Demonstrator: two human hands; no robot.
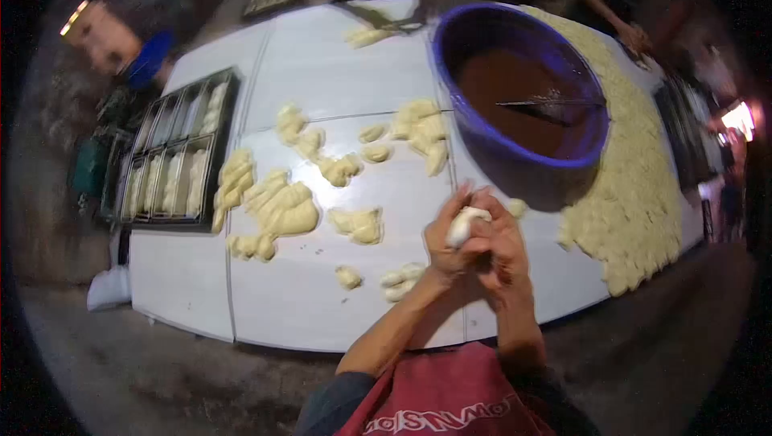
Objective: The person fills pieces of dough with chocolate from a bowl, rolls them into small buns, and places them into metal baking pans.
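Just right of centre in the frame, the left hand (442,247) and right hand (504,249) are cupped together around a pale dough piece (466,228), holding it over the table (185,275) near the blue tub (555,162), though blur hides how each finger sits. The step in hand looks like shaping the piece between the palms, and the next move seems to call for light, even pressure from both sides of the grip.

The white, seamed counter (181,279) carries pale dough lumps (283,209) scattered over its middle and left. A dark tin rack (224,146) rests along the left edge; a blue tub (523,172) and densely spread pale pieces (635,195) cover the right.
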